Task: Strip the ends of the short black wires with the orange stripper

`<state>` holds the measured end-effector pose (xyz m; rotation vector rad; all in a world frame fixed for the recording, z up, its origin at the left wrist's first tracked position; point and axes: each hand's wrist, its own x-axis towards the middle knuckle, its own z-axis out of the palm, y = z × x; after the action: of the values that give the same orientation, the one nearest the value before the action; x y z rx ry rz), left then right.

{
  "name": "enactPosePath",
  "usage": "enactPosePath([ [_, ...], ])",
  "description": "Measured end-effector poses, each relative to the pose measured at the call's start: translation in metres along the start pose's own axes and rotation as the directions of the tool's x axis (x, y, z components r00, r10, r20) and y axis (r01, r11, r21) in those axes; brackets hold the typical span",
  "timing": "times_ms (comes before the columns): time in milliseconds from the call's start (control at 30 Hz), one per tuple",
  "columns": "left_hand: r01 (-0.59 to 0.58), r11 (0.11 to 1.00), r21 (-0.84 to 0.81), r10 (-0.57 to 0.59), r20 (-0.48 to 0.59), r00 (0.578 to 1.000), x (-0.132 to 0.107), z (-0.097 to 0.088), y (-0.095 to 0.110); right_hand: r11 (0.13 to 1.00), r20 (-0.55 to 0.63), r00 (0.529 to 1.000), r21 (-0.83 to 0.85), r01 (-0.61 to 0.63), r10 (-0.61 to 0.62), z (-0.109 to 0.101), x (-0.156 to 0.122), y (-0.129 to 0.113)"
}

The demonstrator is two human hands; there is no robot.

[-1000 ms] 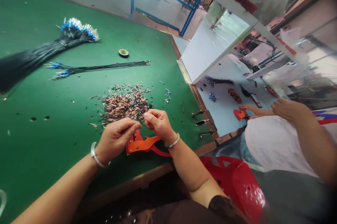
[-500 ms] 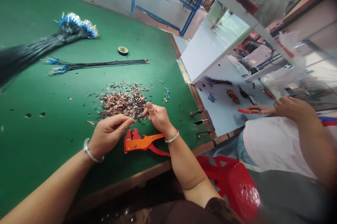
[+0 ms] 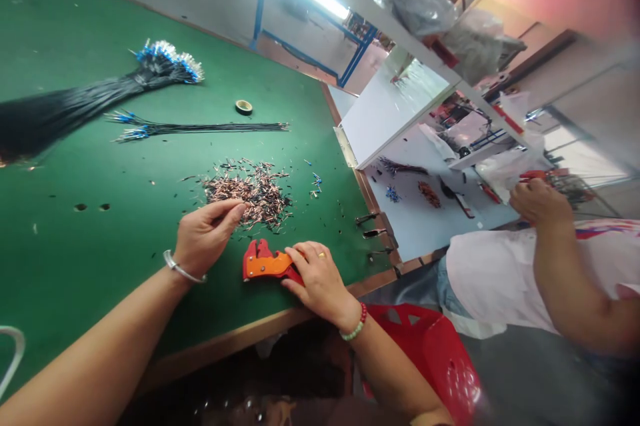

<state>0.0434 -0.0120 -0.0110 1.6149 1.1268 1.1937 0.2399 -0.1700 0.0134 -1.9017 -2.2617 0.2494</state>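
Observation:
My right hand (image 3: 320, 279) is wrapped round the handles of an orange and red wire stripper (image 3: 265, 265), which lies on the green table with its jaws to the left. My left hand (image 3: 207, 233) is pinched closed at the near edge of a heap of copper and black wire scraps (image 3: 250, 189); whatever its fingertips hold is too small to make out. Beyond the heap lies a thin row of black wires (image 3: 215, 127) with blue ends to the left. A thick bundle of black wires (image 3: 100, 96) with blue and clear ends rests farther back.
A tape roll (image 3: 244, 107) and a few small blue pieces (image 3: 317, 181) lie on the green table (image 3: 125, 233). Tools (image 3: 375, 234) hang at its right edge. A co-worker (image 3: 540, 213) holds a red tool at the neighbouring table. A red chair (image 3: 440, 359) stands close by.
My right hand has moved from beside the heap down onto the stripper's handles and closed round them. My left hand stays pinched near the heap. The co-worker's hands have lifted. The view has shifted slightly.

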Motion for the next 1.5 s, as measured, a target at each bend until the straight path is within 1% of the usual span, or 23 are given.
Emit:
enactPosePath([
  [67,-0.022,1.000,-0.003,0.022,-0.005,1.000,-0.001,0.000,0.001,0.999,-0.049,0.999,0.046,0.006,-0.004,0.011,-0.001,0.006],
  [100,-0.032,0.999,-0.004,0.032,-0.009,0.999,-0.001,-0.001,0.002,0.993,-0.079,0.997,0.115,0.010,-0.001,0.013,0.000,0.011],
  [133,-0.040,0.999,-0.006,0.040,-0.013,0.999,-0.001,-0.002,0.003,0.975,-0.115,0.993,0.221,0.008,0.018,0.012,0.002,0.015],
  [167,-0.048,0.999,-0.007,0.048,-0.014,0.999,-0.001,-0.003,0.004,0.931,-0.153,0.986,0.365,-0.004,0.065,0.009,0.005,0.018],
  [200,-0.058,0.998,-0.006,0.058,-0.017,0.998,-0.001,-0.004,0.006,0.845,-0.179,0.975,0.535,-0.016,0.132,0.005,0.008,0.020],
  [233,-0.070,0.998,-0.004,0.070,-0.017,0.997,-0.002,-0.005,0.007,0.709,-0.177,0.964,0.705,-0.018,0.200,0.000,0.012,0.021],
  [267,-0.085,0.996,0.001,0.085,-0.017,0.996,-0.002,-0.006,0.009,0.534,-0.151,0.956,0.845,-0.006,0.250,-0.005,0.017,0.020],
  [300,-0.101,0.995,0.007,0.102,-0.016,0.995,-0.003,-0.007,0.010,0.345,-0.107,0.956,0.939,0.007,0.272,-0.008,0.023,0.018],
  [333,-0.119,0.993,0.016,0.119,-0.013,0.993,-0.003,-0.008,0.011,0.168,-0.066,0.961,0.986,0.020,0.268,-0.010,0.030,0.014],
  [367,-0.134,0.991,0.026,0.134,-0.010,0.991,-0.004,-0.009,0.012,0.023,-0.032,0.968,0.999,0.027,0.248,-0.009,0.038,0.010],
  [400,-0.150,0.988,0.039,0.150,-0.005,0.989,-0.005,-0.009,0.012,-0.082,-0.006,0.973,0.996,0.025,0.229,-0.007,0.047,0.005],
  [433,-0.168,0.984,0.055,0.168,0.000,0.986,-0.005,-0.009,0.013,-0.149,0.013,0.976,0.989,0.020,0.218,-0.004,0.055,0.000],
  [467,-0.190,0.979,0.072,0.190,0.004,0.982,-0.005,-0.009,0.012,-0.186,0.029,0.978,0.982,0.010,0.209,0.000,0.063,-0.004],
  [533,-0.249,0.962,0.109,0.249,0.011,0.968,-0.006,-0.010,0.012,-0.207,0.051,0.981,0.978,-0.011,0.189,0.010,0.076,-0.010],
  [600,-0.306,0.940,0.152,0.306,0.021,0.952,-0.005,-0.010,0.013,-0.200,0.061,0.984,0.979,-0.027,0.165,0.018,0.085,-0.013],
  [700,-0.362,0.908,0.213,0.361,0.045,0.932,-0.004,-0.012,0.015,-0.177,0.056,0.989,0.984,-0.031,0.140,0.026,0.090,-0.014],
  [800,-0.409,0.876,0.254,0.405,0.071,0.911,-0.004,-0.013,0.018,-0.134,0.046,0.991,0.991,-0.029,0.126,0.031,0.092,-0.012],
  [933,-0.477,0.814,0.331,0.457,0.143,0.878,-0.006,-0.012,0.020,-0.068,0.050,0.985,0.997,-0.039,0.164,0.040,0.090,-0.009],
  [1033,-0.555,0.738,0.385,0.530,0.179,0.829,-0.009,-0.011,0.022,-0.042,0.060,0.978,0.998,-0.053,0.199,0.045,0.087,-0.006],
  [1167,-0.627,0.647,0.434,0.609,0.202,0.767,-0.010,-0.010,0.024,-0.015,0.073,0.974,0.997,-0.072,0.215,0.045,0.084,-0.003],
  [1267,-0.669,0.594,0.447,0.643,0.236,0.729,-0.009,-0.011,0.025,0.036,0.074,0.973,0.996,-0.084,0.218,0.042,0.082,-0.002],
  [1400,-0.687,0.583,0.434,0.646,0.265,0.716,-0.009,-0.012,0.025,0.127,0.058,0.982,0.988,-0.082,0.181,0.038,0.081,-0.001],
  [1500,-0.691,0.589,0.419,0.641,0.278,0.716,-0.009,-0.011,0.025,0.154,0.033,0.990,0.987,-0.055,0.138,0.035,0.080,-0.001],
])
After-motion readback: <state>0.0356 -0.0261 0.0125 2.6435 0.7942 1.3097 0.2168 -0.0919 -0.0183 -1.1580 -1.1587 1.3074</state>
